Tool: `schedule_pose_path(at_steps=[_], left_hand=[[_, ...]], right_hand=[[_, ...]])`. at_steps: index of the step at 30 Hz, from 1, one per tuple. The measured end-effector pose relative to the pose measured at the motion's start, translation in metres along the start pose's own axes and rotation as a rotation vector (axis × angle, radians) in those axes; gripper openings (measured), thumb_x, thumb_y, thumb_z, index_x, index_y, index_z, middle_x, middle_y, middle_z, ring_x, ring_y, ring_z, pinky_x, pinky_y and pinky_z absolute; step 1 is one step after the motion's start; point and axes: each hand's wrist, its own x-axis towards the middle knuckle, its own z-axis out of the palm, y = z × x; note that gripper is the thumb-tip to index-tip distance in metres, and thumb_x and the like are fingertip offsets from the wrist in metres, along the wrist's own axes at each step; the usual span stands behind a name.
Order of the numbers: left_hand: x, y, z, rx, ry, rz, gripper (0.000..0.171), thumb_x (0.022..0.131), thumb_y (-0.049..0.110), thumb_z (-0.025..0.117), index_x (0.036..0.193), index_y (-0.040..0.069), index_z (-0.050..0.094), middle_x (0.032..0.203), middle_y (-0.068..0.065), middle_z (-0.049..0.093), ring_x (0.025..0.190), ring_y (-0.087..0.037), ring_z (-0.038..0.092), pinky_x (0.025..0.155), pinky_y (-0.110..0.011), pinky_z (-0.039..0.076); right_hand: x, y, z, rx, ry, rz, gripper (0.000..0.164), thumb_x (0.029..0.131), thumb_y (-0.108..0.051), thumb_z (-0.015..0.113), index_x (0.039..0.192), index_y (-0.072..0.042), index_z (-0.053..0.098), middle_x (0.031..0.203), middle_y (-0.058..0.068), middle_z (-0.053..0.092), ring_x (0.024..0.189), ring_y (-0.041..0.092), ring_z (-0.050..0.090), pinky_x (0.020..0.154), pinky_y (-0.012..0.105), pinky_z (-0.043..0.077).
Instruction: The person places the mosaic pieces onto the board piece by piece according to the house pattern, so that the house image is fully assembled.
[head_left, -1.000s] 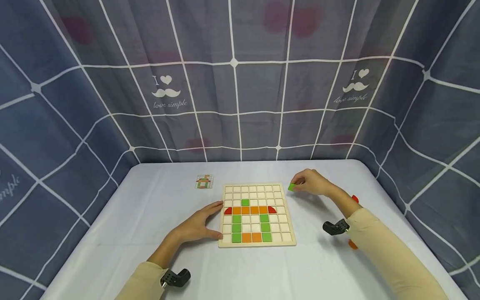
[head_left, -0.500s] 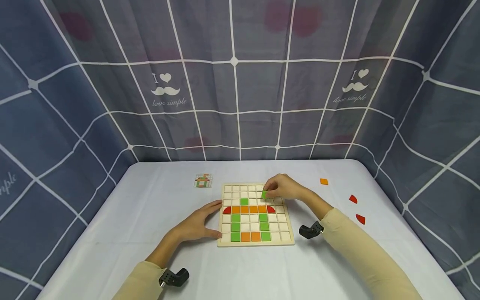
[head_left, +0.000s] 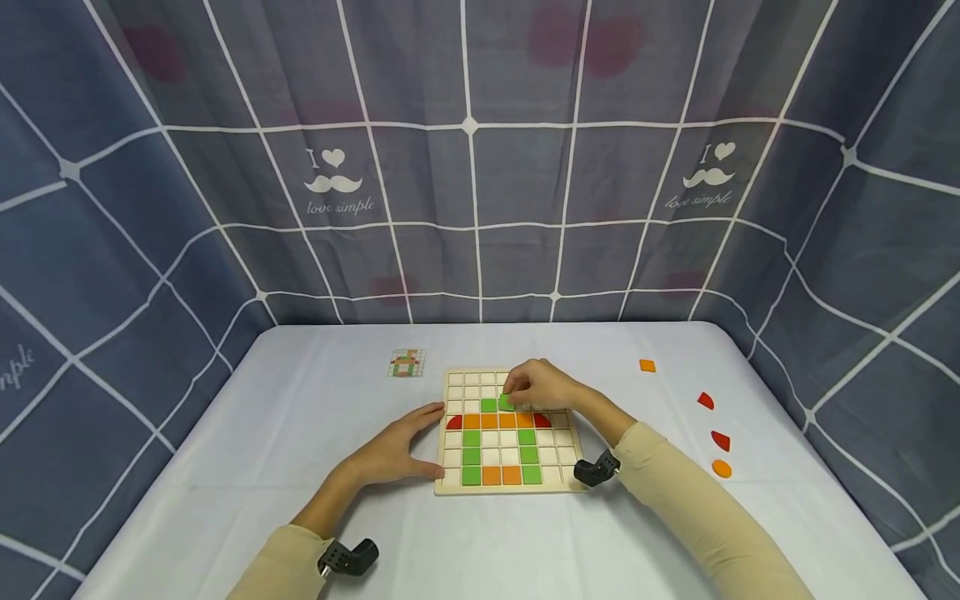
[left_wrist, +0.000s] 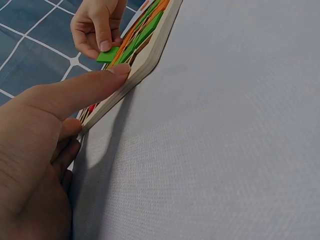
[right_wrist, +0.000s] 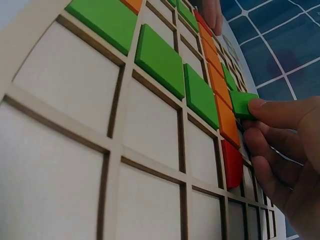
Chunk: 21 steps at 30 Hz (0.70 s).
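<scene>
A wooden grid board (head_left: 558, 475) lies mid-table, with green squares, orange squares and red quarter-round pieces set in some cells. My right hand (head_left: 546, 385) pinches a green square tile (right_wrist: 242, 104) between thumb and fingers. That tile is tilted over a cell just above the orange row, beside another green square (head_left: 489, 406). My left hand (head_left: 393, 446) rests against the board's left edge, thumb and fingers spread apart. In the left wrist view the left thumb (left_wrist: 95, 90) touches the wooden rim.
A small pattern card (head_left: 407, 363) lies behind the board on the left. On the right are an orange square (head_left: 647, 366), two red quarter-round pieces (head_left: 706, 401) and an orange round piece (head_left: 722, 468). A grid-patterned curtain (head_left: 517, 175) surrounds the white table.
My right hand has carried the green tile leftward from beside the board to the cell above the orange row. The left hand stays at the board's edge.
</scene>
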Motion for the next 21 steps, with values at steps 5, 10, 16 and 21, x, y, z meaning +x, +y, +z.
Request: schedule_pose_path(at_steps=[5,10,16,21], left_hand=[[0.0003,0.0001,0.0004,0.003,0.001,-0.002,0.102,0.078,0.043,0.09,0.16,0.009,0.039,0.166,-0.004,0.032,0.153,-0.032,0.025,0.121,-0.056,0.024],[0.0008,0.0005,0.0003,0.005,-0.006,-0.001,0.103,0.078,0.043,0.09,0.16,0.008,0.039,0.166,-0.004,0.032,0.153,-0.032,0.025,0.121,-0.056,0.024],[0.0012,0.0003,-0.0009,0.004,-0.001,0.001,0.102,0.078,0.042,0.09,0.16,0.008,0.039,0.166,-0.005,0.033,0.153,-0.033,0.026,0.12,-0.056,0.025],[0.0017,-0.0004,-0.0005,0.007,0.0,0.002,0.103,0.078,0.044,0.09,0.16,0.008,0.039,0.166,-0.006,0.033,0.153,-0.033,0.026,0.12,-0.057,0.025]], right_hand=[[-0.0005,0.0007,0.0024,0.009,0.017,-0.021,0.004,0.093,-0.008,0.078,0.095,-0.009,0.082,0.084,-0.007,0.074,0.074,0.011,0.067,0.068,0.027,0.057],[-0.002,0.0014,0.0034,0.016,0.042,-0.024,0.006,0.093,-0.009,0.078,0.094,-0.008,0.084,0.089,-0.005,0.076,0.072,0.011,0.066,0.065,0.025,0.056],[-0.001,0.0033,0.0044,-0.038,0.054,-0.06,0.007,0.092,-0.006,0.078,0.096,-0.005,0.084,0.092,-0.003,0.072,0.078,0.01,0.063,0.066,0.025,0.054],[-0.0014,0.0011,0.0041,-0.138,0.043,-0.064,0.009,0.093,-0.009,0.077,0.1,-0.006,0.083,0.091,-0.005,0.069,0.079,0.009,0.06,0.069,0.026,0.053]])
